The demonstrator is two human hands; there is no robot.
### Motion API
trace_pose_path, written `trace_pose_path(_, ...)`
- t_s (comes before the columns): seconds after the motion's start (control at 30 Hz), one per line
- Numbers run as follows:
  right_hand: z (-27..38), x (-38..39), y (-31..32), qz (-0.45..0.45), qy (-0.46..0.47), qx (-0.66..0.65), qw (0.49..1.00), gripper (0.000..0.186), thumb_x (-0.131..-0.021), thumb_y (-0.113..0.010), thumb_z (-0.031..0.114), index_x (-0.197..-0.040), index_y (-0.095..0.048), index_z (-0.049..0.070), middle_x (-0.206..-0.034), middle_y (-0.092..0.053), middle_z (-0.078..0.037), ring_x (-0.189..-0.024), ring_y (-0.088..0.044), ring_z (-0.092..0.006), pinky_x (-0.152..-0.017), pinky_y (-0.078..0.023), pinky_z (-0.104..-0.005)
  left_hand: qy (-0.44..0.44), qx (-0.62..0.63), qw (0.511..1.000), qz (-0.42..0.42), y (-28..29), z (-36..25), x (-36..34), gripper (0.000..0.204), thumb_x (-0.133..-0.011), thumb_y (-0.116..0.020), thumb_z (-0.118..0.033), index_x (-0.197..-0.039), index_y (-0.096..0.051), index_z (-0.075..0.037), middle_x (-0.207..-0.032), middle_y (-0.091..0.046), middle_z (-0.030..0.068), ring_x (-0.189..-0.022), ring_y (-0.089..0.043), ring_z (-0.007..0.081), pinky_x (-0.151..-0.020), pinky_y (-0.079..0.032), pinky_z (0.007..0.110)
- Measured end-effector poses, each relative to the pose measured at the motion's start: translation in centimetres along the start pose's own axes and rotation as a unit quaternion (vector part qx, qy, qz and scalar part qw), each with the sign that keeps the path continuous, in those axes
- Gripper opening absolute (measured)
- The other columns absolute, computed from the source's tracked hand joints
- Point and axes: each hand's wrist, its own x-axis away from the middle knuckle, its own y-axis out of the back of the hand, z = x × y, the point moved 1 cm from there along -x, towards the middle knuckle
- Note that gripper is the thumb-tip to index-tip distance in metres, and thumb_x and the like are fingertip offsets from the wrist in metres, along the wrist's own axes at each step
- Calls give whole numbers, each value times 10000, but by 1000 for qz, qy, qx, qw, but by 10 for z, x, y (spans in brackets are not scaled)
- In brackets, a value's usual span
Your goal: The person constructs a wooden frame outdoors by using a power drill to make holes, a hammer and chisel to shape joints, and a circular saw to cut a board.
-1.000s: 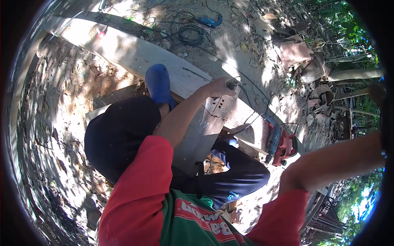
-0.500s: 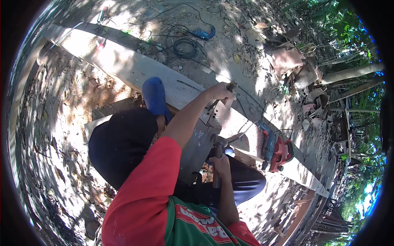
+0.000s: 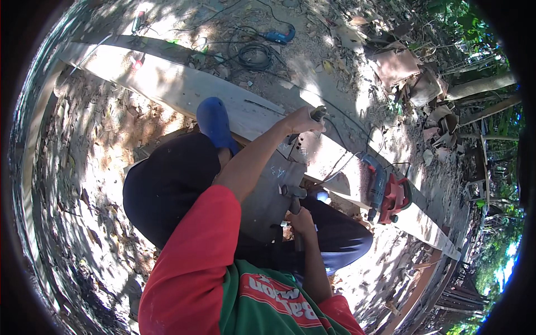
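Observation:
My left hand [image 3: 304,120] is wrapped round a chisel-like tool [image 3: 319,113], whose end sticks out past the fist. Its tip is hard to make out beside a row of small dark holes in a grey-brown board [image 3: 265,187]. Chalk marks show on this board, which lies between my legs and meets the long pale plank. Closer to my body, my right hand [image 3: 302,221] grips the handle of a hammer [image 3: 293,191]. The hammer's head is over the board, apart from the chisel.
A long pale timber plank [image 3: 167,84] crosses in front of me. On its right part sits a red and blue-grey power tool [image 3: 385,192]. Beyond lie a blue power tool [image 3: 279,36] and coiled cable [image 3: 254,56]. My blue clog [image 3: 214,120] is against the plank.
The hammer has shifted slightly toward me and leftward over the board, farther from the chisel. My left hand stays by the holes. The whole view has shifted a little.

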Motion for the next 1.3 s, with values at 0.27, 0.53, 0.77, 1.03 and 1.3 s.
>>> trace_pose_path(0.27, -3, -3, -4, -13, 11, -16, 1000, 257, -767, -664, 133, -926, -586, -54, -671, -600, -103, -482, -596, -186, -431, -492, -324, -37, 6, 999, -12, -4, 1, -1, 242, -709, -806, -200, -773, -621, -57, -676, -592, -8, -619, -528, 87, -580, -422, 279)
trace_pose_path(0.53, -3, -3, -4, -1, 7, 4, 1000, 280, -820, -644, 179, -941, -554, -57, -694, -597, -116, -498, -612, -190, -431, -491, -333, -42, 4, 999, 4, -1, 7, 2, 216, -723, -796, -170, -782, -613, -73, -667, -579, -14, -610, -508, 90, -577, -408, 301)
trace_pose_path(0.77, -7, -5, -5, 7, 10, -16, 1000, 290, -829, -636, 190, -958, -547, -54, -702, -593, -111, -500, -614, -190, -435, -490, -340, -35, 3, 999, 12, -1, 0, 9, 225, -730, -796, -174, -756, -591, -83, -667, -567, -16, -630, -509, 100, -604, -407, 298)
trace_pose_path(1.03, -3, -2, -4, 10, 13, -18, 1000, 249, -810, -644, 158, -918, -539, -41, -666, -554, -80, -495, -597, -173, -441, -490, -330, -24, -39, 998, 31, 2, 8, 8, 332, -717, -781, -231, -922, -618, -26, -741, -546, -33, -675, -484, 76, -601, -419, 290)
trace_pose_path(1.3, 0, 5, 1, 15, 23, -68, 997, 232, -795, -665, 131, -906, -537, -29, -643, -553, -68, -481, -568, -145, -430, -463, -312, -31, -37, 999, -9, -3, 0, 15, 277, -722, -807, -249, -763, -604, -66, -676, -561, -11, -653, -505, 116, -631, -413, 321)
